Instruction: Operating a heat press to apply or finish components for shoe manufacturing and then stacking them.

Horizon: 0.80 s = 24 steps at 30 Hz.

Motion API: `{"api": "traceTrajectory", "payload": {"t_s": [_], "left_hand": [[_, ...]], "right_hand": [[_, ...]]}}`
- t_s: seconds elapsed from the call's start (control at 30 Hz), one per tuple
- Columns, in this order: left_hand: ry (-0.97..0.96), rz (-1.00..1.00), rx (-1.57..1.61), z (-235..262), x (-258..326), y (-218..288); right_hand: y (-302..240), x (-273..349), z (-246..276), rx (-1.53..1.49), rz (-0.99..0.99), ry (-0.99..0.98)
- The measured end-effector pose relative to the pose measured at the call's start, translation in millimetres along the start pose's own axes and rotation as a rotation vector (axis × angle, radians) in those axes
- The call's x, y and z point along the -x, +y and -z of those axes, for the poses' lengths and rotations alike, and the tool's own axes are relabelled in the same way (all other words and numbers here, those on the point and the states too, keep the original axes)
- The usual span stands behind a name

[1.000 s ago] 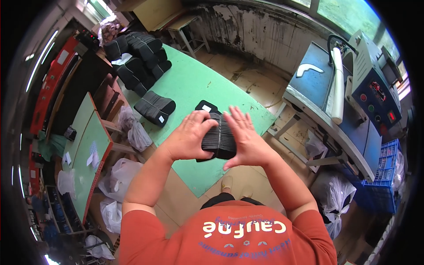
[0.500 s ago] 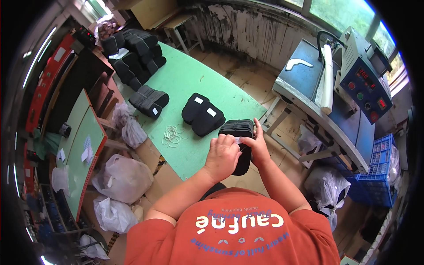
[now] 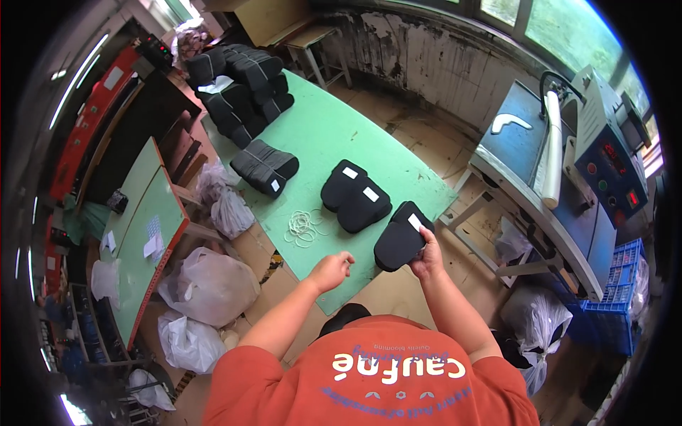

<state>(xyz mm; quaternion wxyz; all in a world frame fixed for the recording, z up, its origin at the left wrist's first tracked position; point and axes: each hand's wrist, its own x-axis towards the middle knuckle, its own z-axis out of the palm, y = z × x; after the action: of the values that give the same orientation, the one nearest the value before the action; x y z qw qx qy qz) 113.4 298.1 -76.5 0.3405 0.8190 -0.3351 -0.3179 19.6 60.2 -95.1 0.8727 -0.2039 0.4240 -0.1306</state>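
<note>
My right hand [image 3: 428,257] grips the right side of a stack of black foot-shaped pads [image 3: 398,247], fingers curled round its edge. The stack is tilted at the near right of the green table [image 3: 355,138], with a white label [image 3: 415,222] on its top. My left hand [image 3: 332,272] hovers over the near table edge, apart from the stack, its fingers curled in with nothing visible in them. Beyond the hands lie two black pad stacks [image 3: 356,202] side by side, each labelled. A loose heap of thin white bands [image 3: 303,228] lies left of them.
At the table's far left are a labelled dark bundle [image 3: 264,168] and a pile of tied black bundles [image 3: 238,113]. Right stands a blue-topped machine [image 3: 515,128] with a control box [image 3: 609,167]. Plastic bags [image 3: 212,287] lie on the left floor; a blue crate [image 3: 614,284] stands right.
My left hand has let go of the stack and moved left, away from it. My right hand has turned the stack so that its labelled face shows. The whole view has shifted slightly.
</note>
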Motion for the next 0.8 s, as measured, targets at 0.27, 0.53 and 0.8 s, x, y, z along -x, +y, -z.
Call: {"api": "traceTrajectory", "payload": {"t_s": [0.27,0.53,0.8], "left_hand": [[0.797,0.253,-0.294,158.5,-42.4,-99.1],[0.799,0.492,-0.258,207.8,-101.3,-118.8],[1.015,-0.132,-0.012,235.5,-84.6,-204.3]], "right_hand": [[44.1,-25.7,-62.5,-0.027,0.181,0.036],[64.1,-33.5,-91.7,0.098,0.188,0.084],[72.0,24.7,-106.6,0.67,0.897,0.254]]}}
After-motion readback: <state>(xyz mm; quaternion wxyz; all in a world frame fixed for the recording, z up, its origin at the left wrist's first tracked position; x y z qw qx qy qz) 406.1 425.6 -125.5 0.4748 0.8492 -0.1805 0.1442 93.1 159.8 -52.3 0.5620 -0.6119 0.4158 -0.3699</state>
